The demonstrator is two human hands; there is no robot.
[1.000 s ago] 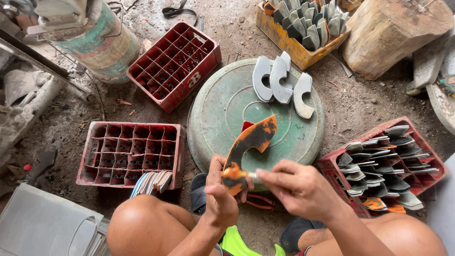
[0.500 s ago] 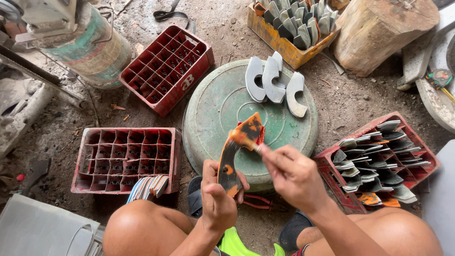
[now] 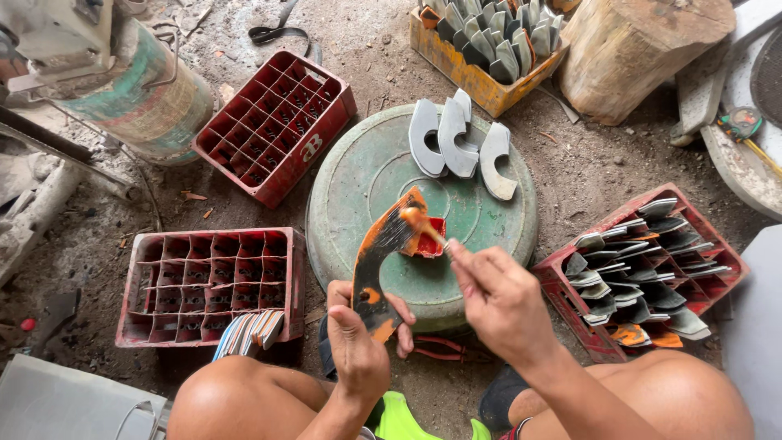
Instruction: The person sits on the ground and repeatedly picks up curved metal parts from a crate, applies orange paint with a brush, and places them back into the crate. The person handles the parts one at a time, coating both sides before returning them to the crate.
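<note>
My left hand grips the lower end of a curved metal blade that is partly coated in orange paint and held upright over a round green overturned basin. My right hand pinches a thin brush whose tip touches the blade's upper end. A small red paint container sits on the basin just behind the blade. Three unpainted grey curved blades lie on the basin's far side.
Two empty red divided crates stand to the left. A red crate on the right and a yellow crate at the back hold several blades. A log stump and a drum flank the area. My bare knees frame the bottom.
The brush has moved up along the blade from its lower grip area to its upper tip. The blade stays upright in my left hand, with more orange on it.
</note>
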